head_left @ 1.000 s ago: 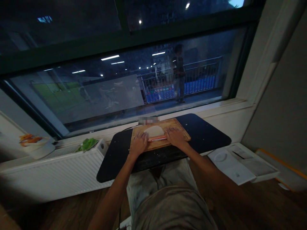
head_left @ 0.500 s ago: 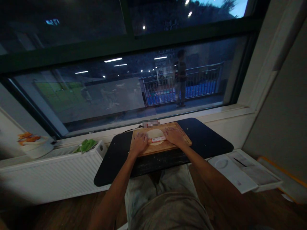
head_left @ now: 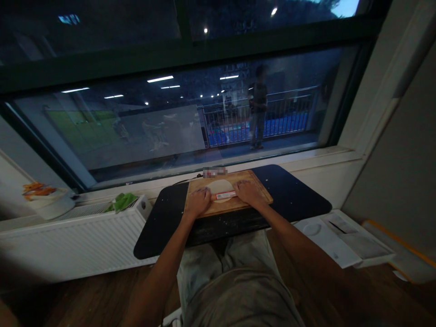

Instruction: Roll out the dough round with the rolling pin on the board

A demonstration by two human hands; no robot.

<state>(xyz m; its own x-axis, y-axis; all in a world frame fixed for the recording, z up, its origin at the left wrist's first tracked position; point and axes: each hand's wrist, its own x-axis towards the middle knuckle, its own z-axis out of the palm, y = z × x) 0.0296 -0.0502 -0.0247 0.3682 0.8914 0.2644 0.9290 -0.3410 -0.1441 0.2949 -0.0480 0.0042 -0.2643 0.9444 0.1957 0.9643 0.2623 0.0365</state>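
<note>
A flat, pale round of dough (head_left: 220,185) lies on a wooden cutting board (head_left: 235,207). Across its lower part rests a slim rolling pin (head_left: 225,195) with a white and red printed label around its middle. My left hand (head_left: 200,200) is closed over the pin's left end, fingers curled, at the dough's left edge. On the other side my right hand (head_left: 248,191) closes over the right end. Both palms hide the pin's tips. The board sits on a small black table (head_left: 294,187) right in front of me.
White crumbs dot the tabletop. A white radiator (head_left: 85,247) at left carries a green cloth-like item (head_left: 121,202) and a white pot (head_left: 51,206). An open white box (head_left: 344,238) lies at right. Behind the table is a window (head_left: 163,131), with a person (head_left: 259,109) visible in it.
My fingers, stretched further forward before, are now curled more tightly over the pin's ends. The pin's label has turned slightly. The whole view has shifted a little.
</note>
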